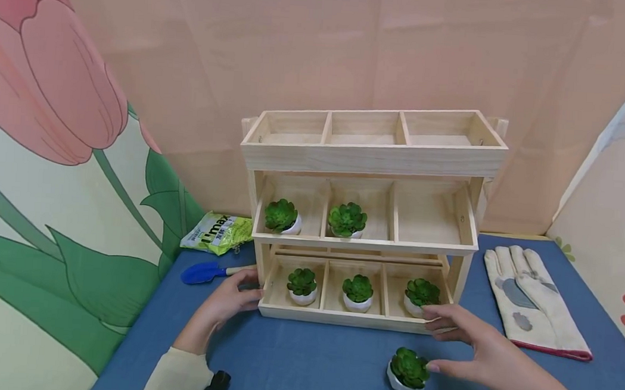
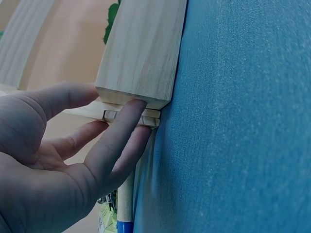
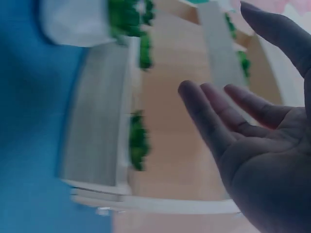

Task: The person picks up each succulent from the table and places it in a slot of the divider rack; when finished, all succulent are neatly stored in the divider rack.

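A three-tier wooden shelf [image 1: 374,152] stands on a blue-covered table. At its lowest tier's left end, my left hand [image 1: 237,298] touches the corner with thumb and fingertips; the left wrist view shows these fingers [image 2: 119,138] against the board's end. My right hand [image 1: 477,348] is spread, thumb apart from fingers, holding nothing. Close by its thumb, a potted succulent [image 1: 408,372] in a white pot stands on the table before the shelf. Behind its fingertips, another succulent [image 1: 422,292] occupies the lowest tier's right compartment. The right wrist view, blurred, shows the palm [image 3: 272,165] facing the shelf.
More succulents sit in the lowest tier's left [image 1: 302,282] and middle [image 1: 357,289] compartments, and in the middle tier's left [image 1: 281,216] and middle [image 1: 347,219] ones. A green bag [image 1: 217,233] and blue trowel [image 1: 204,273] lie left; white gloves [image 1: 534,304] lie right.
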A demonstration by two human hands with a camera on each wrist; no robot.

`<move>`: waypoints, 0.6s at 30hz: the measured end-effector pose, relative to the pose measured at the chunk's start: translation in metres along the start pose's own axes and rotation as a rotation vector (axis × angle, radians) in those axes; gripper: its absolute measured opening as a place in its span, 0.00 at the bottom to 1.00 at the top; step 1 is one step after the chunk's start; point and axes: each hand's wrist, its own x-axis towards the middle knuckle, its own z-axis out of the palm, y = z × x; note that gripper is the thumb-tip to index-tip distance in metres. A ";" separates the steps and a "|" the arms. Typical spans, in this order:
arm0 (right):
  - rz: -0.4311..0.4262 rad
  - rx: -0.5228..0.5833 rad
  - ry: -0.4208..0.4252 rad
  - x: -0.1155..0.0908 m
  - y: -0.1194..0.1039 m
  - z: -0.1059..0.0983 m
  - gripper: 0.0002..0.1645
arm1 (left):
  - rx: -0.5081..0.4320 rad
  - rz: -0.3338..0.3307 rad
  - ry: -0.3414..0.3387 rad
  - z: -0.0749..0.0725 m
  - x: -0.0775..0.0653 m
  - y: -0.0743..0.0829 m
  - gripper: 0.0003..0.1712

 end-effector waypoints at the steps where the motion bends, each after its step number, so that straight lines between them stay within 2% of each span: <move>1: -0.001 0.028 -0.024 -0.001 0.006 0.003 0.45 | -0.001 0.000 -0.001 0.000 0.000 -0.001 0.35; 4: -0.017 0.086 -0.086 -0.001 0.021 0.010 0.47 | -0.009 -0.004 0.006 0.000 0.000 -0.002 0.35; 7: 0.015 0.151 -0.161 -0.004 0.033 0.014 0.47 | -0.008 -0.005 0.007 0.000 -0.001 -0.002 0.35; 12: 0.119 0.237 -0.268 -0.008 0.044 0.017 0.49 | -0.008 -0.009 0.012 0.000 0.000 -0.003 0.34; 18: 0.225 0.276 -0.302 -0.011 0.048 0.025 0.50 | -0.003 -0.008 0.009 0.000 0.001 -0.001 0.35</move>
